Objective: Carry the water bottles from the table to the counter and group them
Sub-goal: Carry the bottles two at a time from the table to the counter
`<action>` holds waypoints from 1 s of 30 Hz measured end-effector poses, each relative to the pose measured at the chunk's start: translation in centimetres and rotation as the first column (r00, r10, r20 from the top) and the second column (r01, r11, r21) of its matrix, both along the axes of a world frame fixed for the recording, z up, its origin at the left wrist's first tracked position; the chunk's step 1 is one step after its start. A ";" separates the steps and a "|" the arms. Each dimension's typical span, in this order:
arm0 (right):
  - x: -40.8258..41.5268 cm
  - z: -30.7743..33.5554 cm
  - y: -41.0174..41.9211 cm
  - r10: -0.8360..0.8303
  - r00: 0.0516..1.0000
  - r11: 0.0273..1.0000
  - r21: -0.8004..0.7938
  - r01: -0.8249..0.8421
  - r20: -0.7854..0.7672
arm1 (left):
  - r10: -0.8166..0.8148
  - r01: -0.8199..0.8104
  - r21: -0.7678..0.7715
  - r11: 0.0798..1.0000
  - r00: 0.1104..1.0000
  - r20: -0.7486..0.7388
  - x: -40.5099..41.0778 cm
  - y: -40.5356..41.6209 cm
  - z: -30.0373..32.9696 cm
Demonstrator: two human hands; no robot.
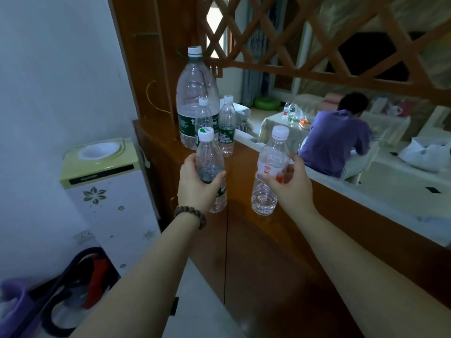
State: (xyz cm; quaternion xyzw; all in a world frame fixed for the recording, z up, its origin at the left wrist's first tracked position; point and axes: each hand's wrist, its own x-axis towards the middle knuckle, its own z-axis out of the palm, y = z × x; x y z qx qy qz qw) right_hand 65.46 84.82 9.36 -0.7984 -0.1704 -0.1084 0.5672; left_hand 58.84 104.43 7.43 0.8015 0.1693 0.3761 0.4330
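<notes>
Nearest, the left hand point(199, 184) is wrapped around the middle of a green-label bottle point(210, 170), with the thumb in front and the fingers behind. The right hand point(286, 182) grips a red-label bottle point(269, 172) at its label in the same way. Both bottles are upright over the wooden counter point(246, 230); I cannot tell if their bottoms touch it already. I think they are held upright and low so that they can be put down without falling.

Behind them, by the wooden post, a big bottle point(195, 93) stands with two small bottles point(227, 125) close against it. This is the group, so the two in the hands probably must go just beside it.

Farther, beyond the counter, a table point(275, 123) carries more bottles point(289, 113), near a seated person point(339, 140).
</notes>
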 end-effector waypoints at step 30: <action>20.5 -2.0 11.6 0.004 0.996 0.991 -0.129 -0.016 -0.087 | -0.009 0.001 -0.053 0.999 0.991 -0.134 18.8 6.2 -0.8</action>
